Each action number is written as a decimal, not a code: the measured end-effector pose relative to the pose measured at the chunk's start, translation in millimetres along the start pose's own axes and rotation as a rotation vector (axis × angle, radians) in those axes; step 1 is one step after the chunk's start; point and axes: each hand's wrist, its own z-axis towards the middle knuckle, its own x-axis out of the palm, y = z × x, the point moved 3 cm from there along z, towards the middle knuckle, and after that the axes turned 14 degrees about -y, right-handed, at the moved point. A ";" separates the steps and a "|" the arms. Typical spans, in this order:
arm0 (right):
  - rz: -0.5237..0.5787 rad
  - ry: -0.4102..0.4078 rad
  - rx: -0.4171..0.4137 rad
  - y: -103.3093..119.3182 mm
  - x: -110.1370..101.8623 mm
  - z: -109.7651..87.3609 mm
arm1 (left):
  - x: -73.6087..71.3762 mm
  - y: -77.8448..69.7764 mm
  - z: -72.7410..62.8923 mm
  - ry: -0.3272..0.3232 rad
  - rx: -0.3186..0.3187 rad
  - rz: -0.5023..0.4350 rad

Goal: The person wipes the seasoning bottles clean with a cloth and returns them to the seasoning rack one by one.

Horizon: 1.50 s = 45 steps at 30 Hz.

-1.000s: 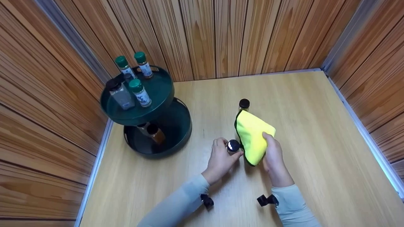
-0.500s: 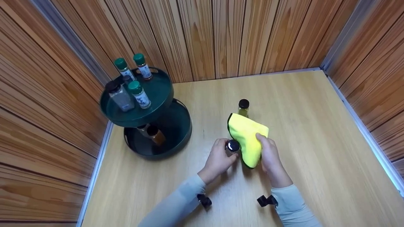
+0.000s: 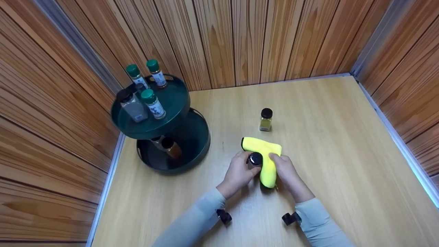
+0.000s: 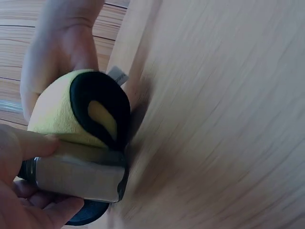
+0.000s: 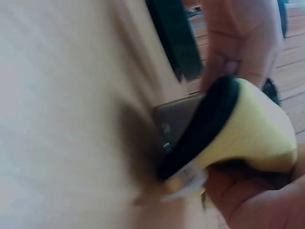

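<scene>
My left hand (image 3: pixel 236 175) grips a clear spice jar (image 4: pixel 78 179) with a black lid, thumb and fingers on opposite sides. Pale powder seems to fill the jar. In my right hand (image 3: pixel 289 176) is a yellow cloth (image 3: pixel 268 171) with black edging, folded and pinched under the thumb. The cloth presses against the jar's right side, and part of it lies behind the jar. In the right wrist view, the cloth hides much of the jar, and a white tag (image 5: pixel 188 179) hangs from its edge. Whether the jar touches the table cannot be told.
Another black-lidded jar (image 3: pixel 265 120) with greenish contents stands behind the hands. At left is a dark green two-tier round rack (image 3: pixel 176 130). Green-capped jars (image 3: pixel 156 106) and a large clear jar (image 3: pixel 133 108) stand on top; a brown-filled jar (image 3: pixel 172 149) is below. Wood-panel walls enclose the table.
My right hand has moved left and slightly down, bringing the cloth against the jar and folding it. The greenish jar behind is now fully uncovered. The left hand has barely moved.
</scene>
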 end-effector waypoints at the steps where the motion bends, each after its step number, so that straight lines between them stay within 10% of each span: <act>1: 0.000 0.005 0.007 3.0 -1.1 -0.3 | 0.1 -0.6 0.6 0.002 0.006 -0.002; 10: 0.169 -0.017 -0.052 31.3 -5.1 -15.1 | -1.4 -0.6 1.9 -0.012 0.057 -0.007; 19: 0.018 -0.010 0.044 9.8 2.9 -7.0 | -1.6 0.5 5.8 0.023 0.014 -0.018; 28: 0.172 -0.038 -0.018 34.6 -2.6 -18.6 | -0.4 2.2 2.5 -0.020 0.071 0.022; 35: -0.050 -0.049 0.038 19.4 5.6 -12.0 | 1.8 2.7 2.0 -0.065 0.079 0.017; 45: 0.069 -0.067 -0.025 38.9 1.3 -23.4 | 1.6 2.0 1.5 -0.043 0.052 0.010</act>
